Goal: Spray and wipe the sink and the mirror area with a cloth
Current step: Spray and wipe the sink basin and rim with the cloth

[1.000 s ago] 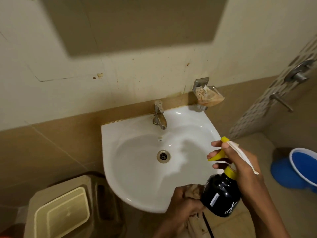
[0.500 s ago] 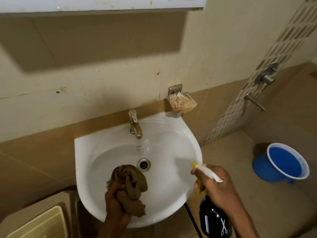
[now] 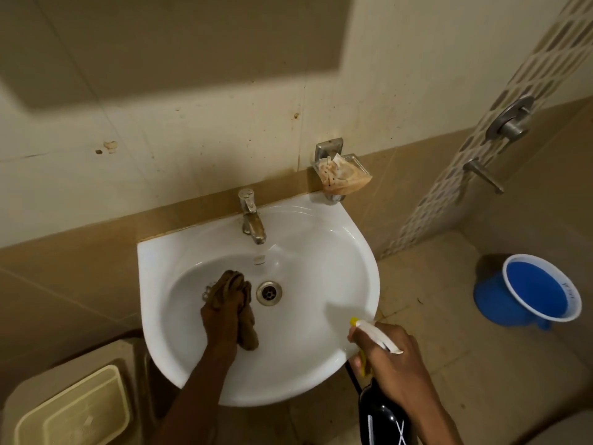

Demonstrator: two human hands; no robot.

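With the left hand (image 3: pixel 221 319) clenched on the brown cloth (image 3: pixel 236 300), pressed to the sink (image 3: pixel 362 284) floor just left of the drain (image 3: pixel 269 293), unwiped basin lies rightward; right hand (image 3: pixel 390 361) grips the spray bottle (image 3: pixel 382 412) off the front-right rim.

One sink (image 3: pixel 308 358), one tap (image 3: pixel 252 216), one drain (image 3: pixel 269 293). One cloth (image 3: pixel 236 303) in my left hand (image 3: pixel 221 319), one spray bottle (image 3: pixel 383 415) in my right hand (image 3: pixel 393 361). One soap dish (image 3: pixel 345 175), one blue bucket (image 3: pixel 532 292), two wall valves.
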